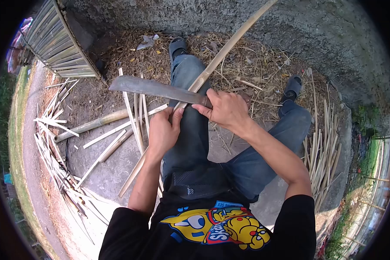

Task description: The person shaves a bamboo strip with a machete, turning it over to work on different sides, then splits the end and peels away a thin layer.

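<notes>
Bamboo strip [230, 47] sits mid-frame over the person's left leg [189, 69], long axis on a diagonal, with the far end aimed up and right at the rough wall [325, 26] and the near side angling down-left toward the body. So, going left to right: first there's a slatted panel [63, 43] up top, with a messy heap of split pieces [52, 123] on the ground below it. Next comes a round bamboo pole [97, 122], lying at a slant among more loose pieces. Then the machete [149, 88], blade tip out to the left, lying across the strip pretty much crosswise. Left hand [162, 132] has the strip pinched between thumb and fingers, just below the blade. Right hand [226, 108] is wrapped around the machete's handle end, thumb pointing left near the crossing. Far right, past the person's right leg [271, 149], another bunch of thin strips [323, 151] lies roughly lengthwise to the view.
</notes>
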{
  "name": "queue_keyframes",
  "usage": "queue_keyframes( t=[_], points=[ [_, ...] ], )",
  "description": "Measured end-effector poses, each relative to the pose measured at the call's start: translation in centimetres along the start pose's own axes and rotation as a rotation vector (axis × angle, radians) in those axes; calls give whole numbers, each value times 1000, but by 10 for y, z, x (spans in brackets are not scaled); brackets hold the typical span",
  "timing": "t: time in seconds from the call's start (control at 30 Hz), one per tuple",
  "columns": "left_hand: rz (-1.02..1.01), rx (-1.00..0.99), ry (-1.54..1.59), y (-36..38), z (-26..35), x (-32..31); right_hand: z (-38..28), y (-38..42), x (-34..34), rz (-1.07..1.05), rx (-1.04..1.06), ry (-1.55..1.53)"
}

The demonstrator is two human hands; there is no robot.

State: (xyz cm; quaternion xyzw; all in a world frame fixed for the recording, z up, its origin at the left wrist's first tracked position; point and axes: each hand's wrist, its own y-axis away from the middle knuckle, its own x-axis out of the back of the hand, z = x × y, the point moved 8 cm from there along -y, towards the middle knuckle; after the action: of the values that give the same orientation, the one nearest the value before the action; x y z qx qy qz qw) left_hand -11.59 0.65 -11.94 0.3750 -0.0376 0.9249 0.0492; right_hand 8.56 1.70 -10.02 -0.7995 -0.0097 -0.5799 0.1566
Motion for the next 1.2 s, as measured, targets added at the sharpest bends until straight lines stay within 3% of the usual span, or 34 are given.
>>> queue_keyframes(
  t=[0.03, 0.07, 0.17, 0.23, 0.33, 0.37, 0.5, 0.57, 0.7, 0.77, 0.83, 0.87, 0.97, 1.07, 1.13, 1.2],
  points=[
    [-7, -6, 1, 1, 0, 3, -2, -4, 3, 24, 58, 42],
    [-42, 48, 28, 7, -6, 8, 22, -13, 9, 35, -22, 66],
    [-128, 159, -34, 22, -24, 20, 120, -34, 25, 20, -409, -43],
    [-76, 69, 53, 19, -15, 18, 99, -25, 32, -23, -332, -55],
    [-59, 27, -3, 12, -8, 12, 27, 8, 15, 2, 32, 91],
    [-59, 8, -36, 11, -8, 11, 39, 6, 17, 0, 11, 93],
    [-100, 58, -154, 50, -45, 54, 164, -18, 21, 19, -539, -117],
    [-87, 41, -207, 58, -39, 63, 167, -15, 22, 27, -523, -168],
    [53, 15, -280, 50, -25, 57, 62, 5, 1, -67, -196, -87],
    [100, -35, -396, 52, -20, 60, 29, 12, 2, 70, -11, -38],
    [115, -55, -426, 64, -30, 72, 61, 1, 7, 104, -146, -14],
    [112, -14, -408, 73, -39, 79, 97, -7, 11, 74, -344, -104],
    [132, 3, -395, 82, -38, 82, 154, -15, 18, 64, -508, -185],
    [176, -50, -365, 63, -28, 62, 76, 4, 15, 12, -315, -257],
    [139, -24, -308, 51, -25, 54, 19, 18, 6, 30, -99, -150],
    [113, 0, -149, 49, -32, 54, 10, 19, 2, 56, -49, -126]
  ],
)
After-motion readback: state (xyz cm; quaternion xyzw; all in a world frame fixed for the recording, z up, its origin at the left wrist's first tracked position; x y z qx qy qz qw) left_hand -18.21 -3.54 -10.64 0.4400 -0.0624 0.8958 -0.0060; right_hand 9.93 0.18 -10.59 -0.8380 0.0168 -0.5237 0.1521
